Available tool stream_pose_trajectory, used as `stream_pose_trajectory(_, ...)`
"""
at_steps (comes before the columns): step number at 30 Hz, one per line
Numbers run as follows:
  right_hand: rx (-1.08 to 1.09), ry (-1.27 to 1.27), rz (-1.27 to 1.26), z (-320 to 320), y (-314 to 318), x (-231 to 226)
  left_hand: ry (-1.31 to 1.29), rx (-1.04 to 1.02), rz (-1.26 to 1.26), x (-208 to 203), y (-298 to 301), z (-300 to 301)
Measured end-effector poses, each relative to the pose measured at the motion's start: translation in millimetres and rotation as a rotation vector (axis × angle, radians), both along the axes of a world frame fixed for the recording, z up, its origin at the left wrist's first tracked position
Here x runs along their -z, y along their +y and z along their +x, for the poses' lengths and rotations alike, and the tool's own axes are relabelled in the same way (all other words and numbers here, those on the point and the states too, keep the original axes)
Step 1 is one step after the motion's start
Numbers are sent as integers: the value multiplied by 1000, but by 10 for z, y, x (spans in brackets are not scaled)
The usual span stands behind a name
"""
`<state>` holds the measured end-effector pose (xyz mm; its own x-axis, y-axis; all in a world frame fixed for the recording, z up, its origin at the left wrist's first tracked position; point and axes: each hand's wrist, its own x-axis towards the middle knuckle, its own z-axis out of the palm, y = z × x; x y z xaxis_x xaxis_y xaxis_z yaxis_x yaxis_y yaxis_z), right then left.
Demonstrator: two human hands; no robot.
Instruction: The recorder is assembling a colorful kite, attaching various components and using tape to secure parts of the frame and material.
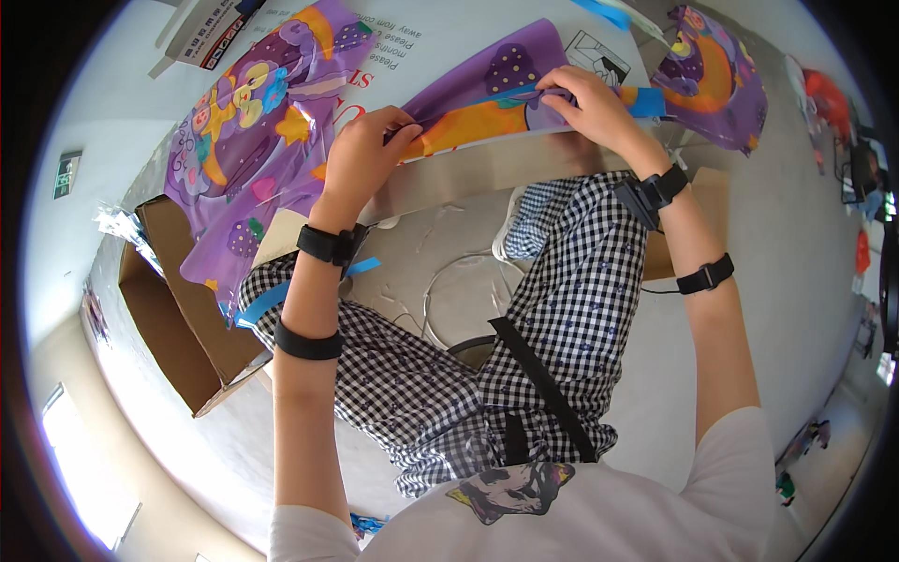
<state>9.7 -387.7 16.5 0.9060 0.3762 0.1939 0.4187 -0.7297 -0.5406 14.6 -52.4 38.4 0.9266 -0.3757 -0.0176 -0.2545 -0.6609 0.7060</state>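
Observation:
A purple printed plastic sheet (492,75), its orange edge folded into a long band, lies across the front of the table between my hands. My left hand (367,155) pinches the band's left part between thumb and fingers. Farther right, my right hand (590,112) pinches the upper edge, where a thin blue strip runs along the fold. More blue strip (648,103) shows just right of that hand. Beside my left hand, a glossy purple sheet with cartoon figures (248,103) drapes over the table edge toward my knee. Fingertips partly hide the plastic they grip.
Under the sheets is a white printed table surface (440,26). Another purple printed sheet (716,80) hangs at the right end. Below left stands an open cardboard box (173,323). A blue strip (272,302) lies by my left knee. Pale cables (431,300) run on the floor.

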Motion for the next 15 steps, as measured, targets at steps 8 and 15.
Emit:
stream_pose_trajectory(8,30,-30,15,19,3,22,-225,0,71,48,68,-74)
stream_pose_trajectory(15,51,-78,-33,37,40,41,-347,-15,211,154,135,-44)
